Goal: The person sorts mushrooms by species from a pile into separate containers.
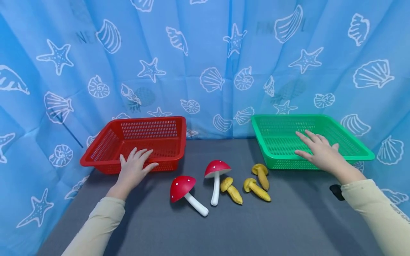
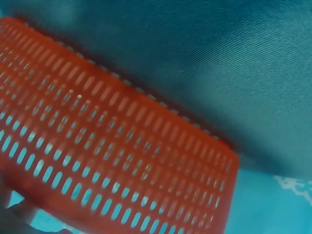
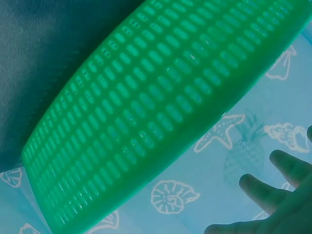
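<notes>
Lying on table (image 1: 230, 234), mushrooms (image 1: 234, 193), head view only

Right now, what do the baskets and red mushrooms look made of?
Red basket and green basket: likely molded plastic, semi-glossy, judging by shiny rims and regular slots. Red mushrooms: perhaps painted foam or plastic, smooth with a slight sheen; the core is hidden.

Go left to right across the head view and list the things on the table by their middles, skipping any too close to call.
Red basket → leftmost red mushroom → other red mushroom → leftmost yellow mushroom → green basket.
</notes>
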The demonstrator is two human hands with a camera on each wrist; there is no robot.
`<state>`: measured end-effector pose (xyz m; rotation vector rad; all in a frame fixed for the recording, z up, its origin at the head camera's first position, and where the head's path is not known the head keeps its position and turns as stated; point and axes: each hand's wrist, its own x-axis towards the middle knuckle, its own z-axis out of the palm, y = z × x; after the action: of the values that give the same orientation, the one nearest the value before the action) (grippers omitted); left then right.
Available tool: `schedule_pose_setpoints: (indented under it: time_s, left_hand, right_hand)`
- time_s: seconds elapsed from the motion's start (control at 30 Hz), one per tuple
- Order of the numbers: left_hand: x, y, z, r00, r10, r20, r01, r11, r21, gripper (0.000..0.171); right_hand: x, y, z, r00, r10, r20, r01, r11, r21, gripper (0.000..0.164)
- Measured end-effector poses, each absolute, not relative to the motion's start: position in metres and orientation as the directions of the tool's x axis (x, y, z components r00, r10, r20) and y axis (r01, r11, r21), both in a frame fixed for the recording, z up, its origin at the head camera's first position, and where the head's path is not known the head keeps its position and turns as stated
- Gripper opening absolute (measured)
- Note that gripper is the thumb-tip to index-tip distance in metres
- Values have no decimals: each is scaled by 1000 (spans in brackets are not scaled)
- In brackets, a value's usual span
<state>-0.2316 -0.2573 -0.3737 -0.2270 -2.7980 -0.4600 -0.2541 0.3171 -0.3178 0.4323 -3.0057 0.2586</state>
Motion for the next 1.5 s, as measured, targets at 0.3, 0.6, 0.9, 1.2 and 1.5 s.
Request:
schedule_pose_setpoints:
  time_s: [0.3, 0.6, 0.9, 1.2, 1.5]
  left_hand:
    - [-242, -258, -379, -926, 122, 358, 234, 928, 290, 61]
    - [-247, -262, -389, -903, 140, 407, 272, 918, 287, 51]
    - [-252, -264, -391, -898, 130, 421, 274, 913, 303, 44]
    - [-248, -264, -393, -911, 112, 397, 250, 916, 315, 43]
    - [-248, -263, -390, -916, 108, 387, 245, 914, 325, 41]
  right_hand:
    - [-249, 304, -323, -941, -303, 150, -330, 921, -206, 75]
    - [-242, 293, -328, -938, -312, 152, -344, 898, -276, 75]
    - [-234, 284, -339, -894, -357, 270, -432, 845, -315, 67]
    - [-218, 255, -343, -890, -353, 289, -454, 752, -477, 61]
    - [-202, 221, -343, -905, -302, 299, -424, 684, -593, 52]
